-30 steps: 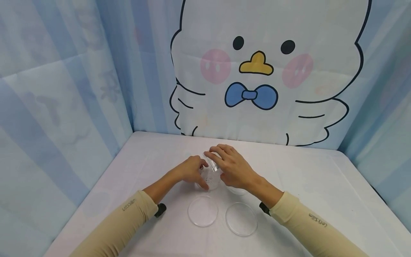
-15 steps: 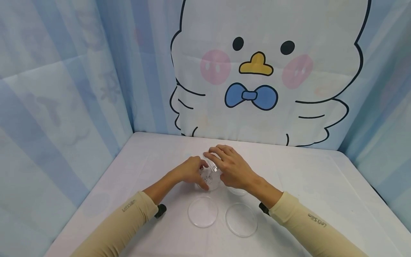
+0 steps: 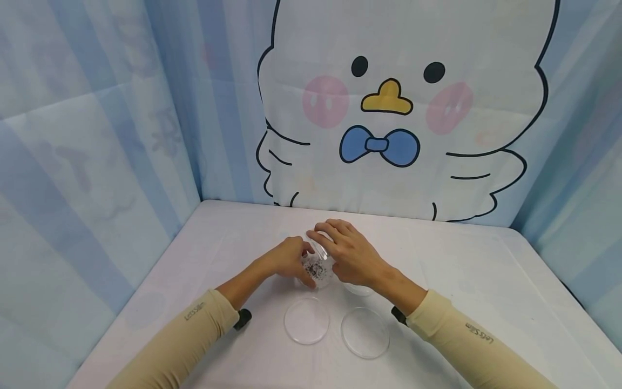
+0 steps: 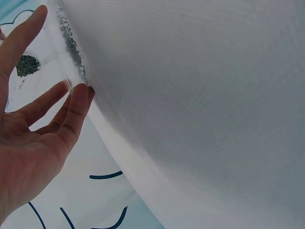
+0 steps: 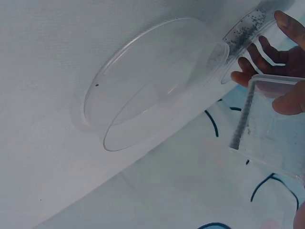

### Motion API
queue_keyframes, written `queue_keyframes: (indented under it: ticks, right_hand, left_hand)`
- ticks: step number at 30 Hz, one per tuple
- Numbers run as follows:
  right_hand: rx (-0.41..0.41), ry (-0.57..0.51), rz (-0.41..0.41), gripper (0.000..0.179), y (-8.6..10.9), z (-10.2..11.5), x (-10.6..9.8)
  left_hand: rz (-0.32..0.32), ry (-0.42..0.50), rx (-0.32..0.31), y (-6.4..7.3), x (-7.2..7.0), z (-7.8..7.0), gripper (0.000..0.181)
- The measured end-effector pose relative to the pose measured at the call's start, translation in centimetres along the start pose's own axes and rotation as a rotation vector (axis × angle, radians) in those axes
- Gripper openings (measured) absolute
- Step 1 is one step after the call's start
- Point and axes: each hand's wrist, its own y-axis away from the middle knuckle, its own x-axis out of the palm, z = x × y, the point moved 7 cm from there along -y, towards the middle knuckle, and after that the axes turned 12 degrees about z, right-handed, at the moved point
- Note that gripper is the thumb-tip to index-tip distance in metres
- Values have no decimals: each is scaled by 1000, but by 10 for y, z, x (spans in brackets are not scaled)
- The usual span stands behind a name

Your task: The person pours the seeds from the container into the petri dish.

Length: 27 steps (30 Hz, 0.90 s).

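Note:
My left hand (image 3: 290, 258) holds a clear round petri dish (image 3: 326, 278) on the table, thumb at the near edge and fingers at the far side. Dark granules (image 3: 315, 267) are scattered over its floor. Above it my right hand (image 3: 351, 251) grips a small clear plastic box (image 3: 318, 247), tilted toward the dish. In the right wrist view, dark granules line one side of the box (image 5: 274, 136). The left wrist view shows the left fingertips (image 4: 82, 90) right at the dish's rim, granules (image 4: 71, 45) along it.
Two clear round dishes lie nearer the front, one on the left (image 3: 307, 341) and one on the right (image 3: 365, 355). Another clear dish (image 3: 359, 290) sits partly hidden under the right hand. A curtain with a cartoon bird (image 3: 389, 178) stands behind the white table (image 3: 486, 281).
The dark granules in the petri dish have become many more and spread wider. Both hands have stayed nearly in place, the right one drifting very slightly left.

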Motion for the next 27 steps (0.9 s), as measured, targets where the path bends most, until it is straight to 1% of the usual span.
queue_keyframes:
  ticks: [8,17,27]
  right_hand:
    - [-12,20,-10,81,-1,1,0]
    - [-2,28,12,80,0,2,-2]
    - [-8,29,5,79,-1,2,-4]
  left_hand:
    - [2,27,-12,0,0,1,76]
    - [4,10,-15,-1,0,3,78]
    - [0,9,-9,1,0,0,78]
